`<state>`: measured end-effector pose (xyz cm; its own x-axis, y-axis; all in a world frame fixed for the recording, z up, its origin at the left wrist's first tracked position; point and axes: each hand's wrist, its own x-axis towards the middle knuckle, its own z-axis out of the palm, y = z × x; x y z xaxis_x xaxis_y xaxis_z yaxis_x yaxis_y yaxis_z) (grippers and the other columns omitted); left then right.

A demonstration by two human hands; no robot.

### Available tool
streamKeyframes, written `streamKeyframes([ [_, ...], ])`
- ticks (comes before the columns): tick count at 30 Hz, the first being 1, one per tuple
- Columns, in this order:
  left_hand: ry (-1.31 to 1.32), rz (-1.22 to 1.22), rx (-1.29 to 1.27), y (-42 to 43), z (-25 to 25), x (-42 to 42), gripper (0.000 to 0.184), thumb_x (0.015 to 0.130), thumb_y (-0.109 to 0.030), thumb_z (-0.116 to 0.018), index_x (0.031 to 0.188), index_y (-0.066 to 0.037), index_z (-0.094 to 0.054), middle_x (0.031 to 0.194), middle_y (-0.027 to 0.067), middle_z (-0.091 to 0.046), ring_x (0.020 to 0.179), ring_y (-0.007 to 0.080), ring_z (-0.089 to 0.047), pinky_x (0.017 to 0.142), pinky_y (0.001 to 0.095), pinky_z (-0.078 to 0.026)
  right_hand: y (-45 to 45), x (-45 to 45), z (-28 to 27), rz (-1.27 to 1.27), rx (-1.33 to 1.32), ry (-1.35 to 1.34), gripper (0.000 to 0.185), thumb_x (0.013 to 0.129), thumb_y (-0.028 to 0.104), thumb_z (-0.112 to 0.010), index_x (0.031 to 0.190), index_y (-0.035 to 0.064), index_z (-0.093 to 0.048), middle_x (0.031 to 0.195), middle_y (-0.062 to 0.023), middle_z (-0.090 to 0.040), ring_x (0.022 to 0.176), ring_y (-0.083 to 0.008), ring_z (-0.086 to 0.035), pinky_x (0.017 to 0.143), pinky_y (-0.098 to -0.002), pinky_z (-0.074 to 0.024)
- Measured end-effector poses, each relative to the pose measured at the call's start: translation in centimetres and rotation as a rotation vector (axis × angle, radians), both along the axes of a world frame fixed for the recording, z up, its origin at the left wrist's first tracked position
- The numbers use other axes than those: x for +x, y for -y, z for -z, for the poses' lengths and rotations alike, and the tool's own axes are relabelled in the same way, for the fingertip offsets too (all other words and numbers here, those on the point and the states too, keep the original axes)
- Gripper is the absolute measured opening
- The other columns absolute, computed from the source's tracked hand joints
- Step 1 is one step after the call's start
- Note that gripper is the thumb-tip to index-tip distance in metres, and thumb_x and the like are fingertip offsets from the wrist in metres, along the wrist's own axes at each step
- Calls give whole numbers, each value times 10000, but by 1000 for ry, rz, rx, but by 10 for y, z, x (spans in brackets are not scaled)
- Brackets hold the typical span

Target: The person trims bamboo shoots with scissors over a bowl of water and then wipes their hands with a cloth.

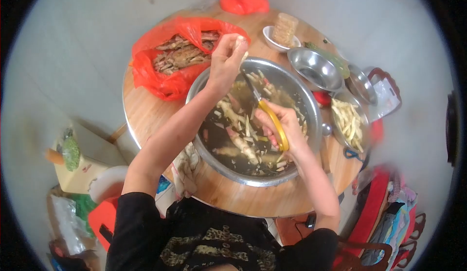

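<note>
My left hand [227, 64] is closed on a small pale piece [239, 43], above the upper rim of a large metal basin [315, 120]. My right hand [282, 125] grips yellow-handled scissors [273, 117] over the basin, their blades pointing up and left. In the basin's dark water lie pale root-like pieces [242, 145] and many small cut bits. A red plastic bag [146, 78], open at the top, holds brown, knobbly roots [180, 56] just left of my left hand.
On the round wooden table [233, 195] are an empty metal bowl [316, 69], a bowl of pale strips [348, 120], a white bowl [273, 41] with a stacked beige item, a red bag [244, 1] and a cloth [185, 173]. Blue-handled scissors [352, 155] rest near the right edge.
</note>
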<state>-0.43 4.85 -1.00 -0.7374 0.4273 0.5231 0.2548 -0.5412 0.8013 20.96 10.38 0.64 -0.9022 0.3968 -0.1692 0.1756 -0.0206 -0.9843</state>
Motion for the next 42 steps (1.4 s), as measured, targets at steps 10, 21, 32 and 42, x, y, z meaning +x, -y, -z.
streamKeyframes([
  [10,126,-2,-28,-2,-1,-5,245,1027,-274,-578,1157,-67,-571,965,26,-621,867,109,-589,746,285,-502,9,7,5,25,9,-22,529,956,251,-705,1407,26,-546,550,65,-485,369,-38,-436,361,-206,-348],
  [21,804,147,137,-8,27,-43,296,1049,-349,-440,1179,-86,-477,1149,163,-660,942,278,-638,754,412,-528,9,3,24,9,411,-56,611,926,174,-735,1430,-55,-476,1201,-174,-676,1061,-155,-645,904,-267,-527],
  [32,619,150,131,1,12,-29,185,992,-236,-521,1113,-103,-479,1044,122,-638,909,246,-656,633,376,-528,3,0,40,3,538,-182,574,931,157,-722,1414,-56,-495,1329,-244,-613,1137,-208,-639,920,-292,-536],
  [42,515,71,164,-3,6,-24,203,1028,-285,-546,1130,-111,-526,969,71,-551,904,222,-669,617,361,-532,9,2,21,32,440,-42,614,931,232,-733,1426,-42,-493,1246,-201,-678,1119,-167,-628,987,-302,-477],
])
